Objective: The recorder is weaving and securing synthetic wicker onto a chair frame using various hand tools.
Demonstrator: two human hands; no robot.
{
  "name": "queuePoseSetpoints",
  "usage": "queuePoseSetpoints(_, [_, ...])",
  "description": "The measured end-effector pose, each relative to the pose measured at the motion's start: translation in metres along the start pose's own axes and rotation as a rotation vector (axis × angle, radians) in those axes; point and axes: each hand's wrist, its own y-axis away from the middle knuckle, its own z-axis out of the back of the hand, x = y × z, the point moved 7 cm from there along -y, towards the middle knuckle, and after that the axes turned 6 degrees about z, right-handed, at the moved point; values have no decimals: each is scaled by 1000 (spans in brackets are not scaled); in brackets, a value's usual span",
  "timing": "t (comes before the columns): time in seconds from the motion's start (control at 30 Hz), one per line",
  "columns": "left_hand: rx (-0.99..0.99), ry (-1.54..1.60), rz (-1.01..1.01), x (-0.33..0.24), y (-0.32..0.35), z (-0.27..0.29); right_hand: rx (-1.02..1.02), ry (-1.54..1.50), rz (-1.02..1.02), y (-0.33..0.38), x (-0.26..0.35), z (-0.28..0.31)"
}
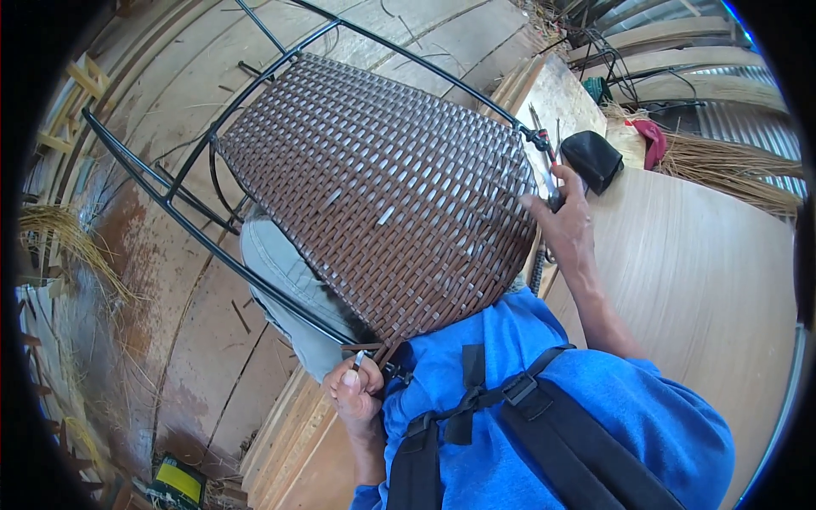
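A chair frame of dark metal tubes [229, 263] lies across my lap, its panel of brown woven strips [399, 195] facing up. My left hand [355, 393] is closed at the panel's near lower corner, with a slim tool with a shiny tip [359, 360] sticking up by the thumb. Brown strip ends reach the corner beside it. At the panel's right edge, my right hand [568, 219] has thumb and fingers around a dark-handled metal tool [554, 199], whose kind is partly hidden. A thin red piece [552, 155] lies just beyond the fingers.
A black pouch-like object [592, 161] lies past my right hand on the boards, near a dark red cloth [653, 143]. Bundled brown strands [722, 166] lie farther right. A smooth wooden sheet [680, 255] spans the right side. Loose strands [68, 242] lie at the left.
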Motion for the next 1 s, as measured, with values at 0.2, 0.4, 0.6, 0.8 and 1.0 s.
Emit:
queuePoseSetpoints(0.2, [-43,-26,-11,-3,2,-1,224,177,30,-13,46,-13])
queuePoseSetpoints(0.4, [-73,-84,-12,-5,2,-2,342,237,-113,-38,9,-19])
queuePoseSetpoints(0.6, [-93,-153,21,0,3,2,461,-26,-168,-54,-21,-44])
queuePoseSetpoints(0.8, [-49,-139,-1,2,2,7,305,-263,-259,-52,-29,-47])
queuePoseSetpoints(1.0, [-4,-105,17,1,2,7,261,-396,-326,-60,-27,-47])
